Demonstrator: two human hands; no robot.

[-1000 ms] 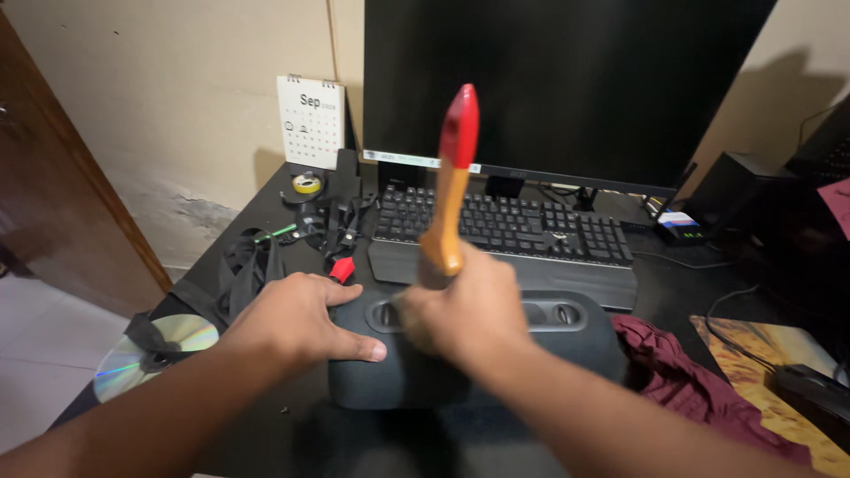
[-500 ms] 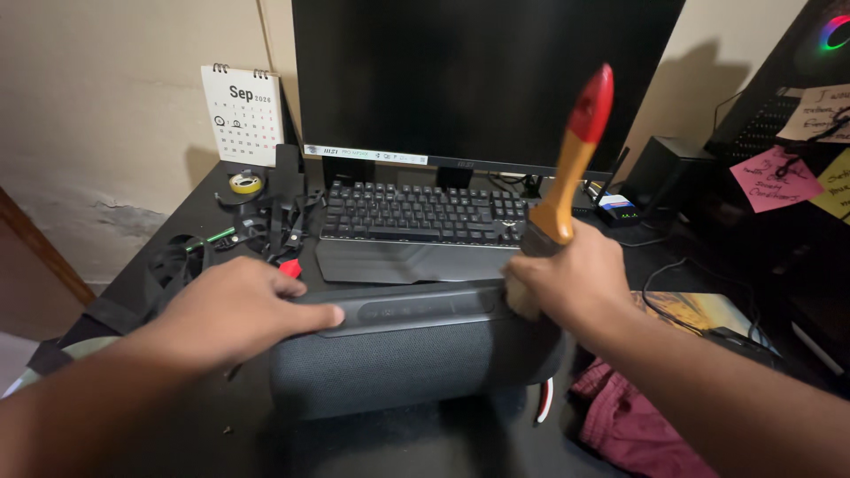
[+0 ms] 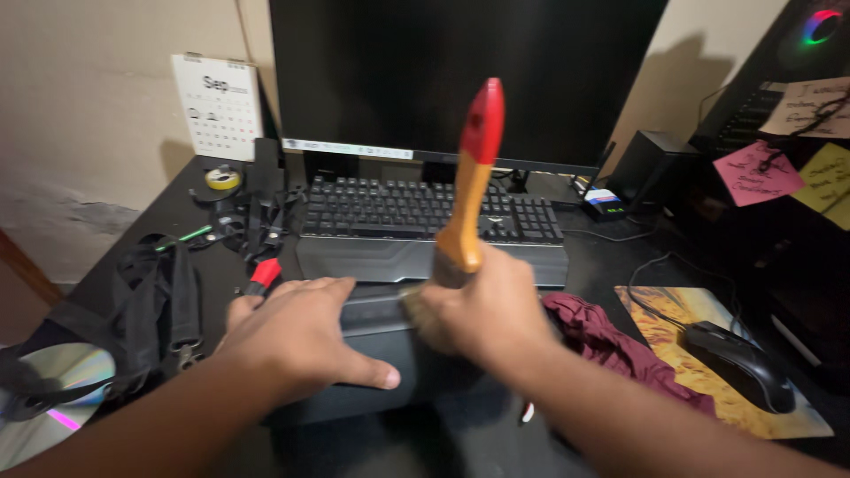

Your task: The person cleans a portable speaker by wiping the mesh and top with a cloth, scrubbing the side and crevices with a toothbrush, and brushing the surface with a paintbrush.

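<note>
On a black counter (image 3: 611, 265) in front of one dark monitor (image 3: 460, 71), a person works over one dark grey, fabric-covered speaker (image 3: 372, 372) lying on its side near the 6 o'clock edge of the view. The left hand (image 3: 297, 332) lies flat on the speaker's left end, fingers spread and released, thumb pointing toward 3 o'clock, pressing down rather than grasping. The right hand (image 3: 482, 314) is clenched around the ferrule of one paintbrush (image 3: 469, 186); its wooden handle with a red tip points up toward 12 o'clock, and its pale bristles touch the speaker's top panel, just beside the left fingers.

To brush well, the left hand should probably keep the rounded body from rolling, while short, light strokes run along the panel with the bristle tips only.

Counted around it: one black keyboard (image 3: 425, 212) at 12 o'clock, just behind the speaker; one maroon cloth (image 3: 620, 341) at 3 o'clock, touching it; one black mouse (image 3: 739, 358) on one yellow-brown mouse pad (image 3: 673, 319) farther right; one shiny disc (image 3: 53, 394) at 9 o'clock; a tangle of black straps (image 3: 168, 292) at 10 o'clock; one roll of yellow tape (image 3: 221, 179) and one desk calendar (image 3: 217, 102) at 11 o'clock; two sticky notes, one pink (image 3: 757, 173) and one yellow (image 3: 828, 177), at 2 o'clock.
</note>
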